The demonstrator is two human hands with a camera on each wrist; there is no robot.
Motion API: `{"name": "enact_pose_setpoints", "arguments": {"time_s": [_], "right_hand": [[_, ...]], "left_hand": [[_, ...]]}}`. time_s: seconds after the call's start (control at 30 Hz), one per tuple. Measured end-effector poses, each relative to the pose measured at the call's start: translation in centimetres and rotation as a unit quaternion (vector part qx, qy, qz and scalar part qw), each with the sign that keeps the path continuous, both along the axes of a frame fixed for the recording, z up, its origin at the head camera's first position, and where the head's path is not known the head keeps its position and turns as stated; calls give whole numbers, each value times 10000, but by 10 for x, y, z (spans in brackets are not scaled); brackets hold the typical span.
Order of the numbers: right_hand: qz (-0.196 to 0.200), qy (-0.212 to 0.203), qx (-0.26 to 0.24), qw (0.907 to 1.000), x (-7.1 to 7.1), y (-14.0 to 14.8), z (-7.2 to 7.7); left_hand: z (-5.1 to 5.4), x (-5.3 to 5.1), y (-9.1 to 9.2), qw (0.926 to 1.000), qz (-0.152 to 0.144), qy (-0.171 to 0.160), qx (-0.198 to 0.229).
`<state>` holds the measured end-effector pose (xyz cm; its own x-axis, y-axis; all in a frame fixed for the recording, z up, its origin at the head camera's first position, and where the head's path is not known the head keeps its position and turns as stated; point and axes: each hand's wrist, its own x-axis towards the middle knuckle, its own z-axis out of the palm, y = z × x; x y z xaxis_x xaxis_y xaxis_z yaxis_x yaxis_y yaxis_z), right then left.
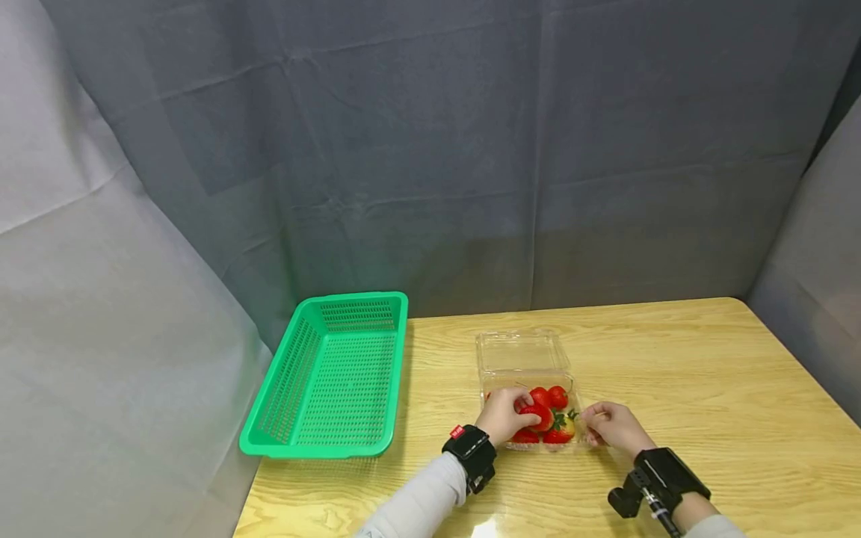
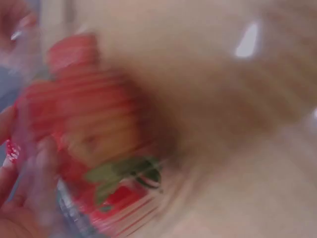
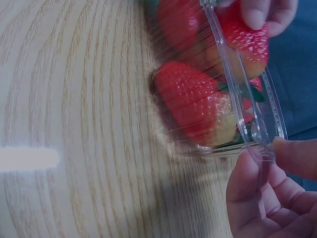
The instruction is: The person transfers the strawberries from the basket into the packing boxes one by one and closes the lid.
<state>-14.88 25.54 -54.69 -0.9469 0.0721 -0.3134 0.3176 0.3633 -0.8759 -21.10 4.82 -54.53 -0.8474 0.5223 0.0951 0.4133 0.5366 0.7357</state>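
Observation:
A clear plastic clamshell box (image 1: 518, 361) stands on the table with its lid folded back, holding several red strawberries (image 1: 557, 397). My left hand (image 1: 503, 415) reaches in from the left and pinches one strawberry (image 1: 535, 417) between thumb and fingers. That strawberry (image 3: 247, 42) shows at the top of the right wrist view, above the box rim. On the box's right side, my right hand (image 1: 615, 427) pinches the rim between thumb and finger, as the right wrist view shows close up. The left wrist view is blurred; fingers and strawberries overlap there.
To the left a green plastic basket (image 1: 401, 373) with slotted walls sits on the wooden table (image 1: 706, 388). Grey cloth (image 1: 417, 149) hangs behind the table, and lighter cloth (image 1: 101, 336) hangs at the left.

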Motion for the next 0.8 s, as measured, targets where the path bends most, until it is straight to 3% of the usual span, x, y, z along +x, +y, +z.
{"name": "enact_pose_setpoints", "arguments": {"time_s": [0.13,0.33,0.43,0.53,0.63,0.73,0.8], "right_hand": [[22,-15,-13,10000,0,0,0],[-32,-26,3,10000,0,0,0],[-15,-35,-36,10000,0,0,1],[1,-49,-75,10000,0,0,1],[31,-59,-71,10000,0,0,0],[51,-54,-55,10000,0,0,1],[80,-41,-35,10000,1,0,2]], "left_hand": [[-7,7,0,9997,-44,181,-174],[-7,14,0,9950,-58,675,-729],[-3,15,-5,9938,34,795,-783],[3,13,-15,9955,446,772,-318],[6,10,-31,9912,1086,675,330],[0,9,-45,9837,1628,398,660],[-5,11,-52,9806,1821,91,722]]}}
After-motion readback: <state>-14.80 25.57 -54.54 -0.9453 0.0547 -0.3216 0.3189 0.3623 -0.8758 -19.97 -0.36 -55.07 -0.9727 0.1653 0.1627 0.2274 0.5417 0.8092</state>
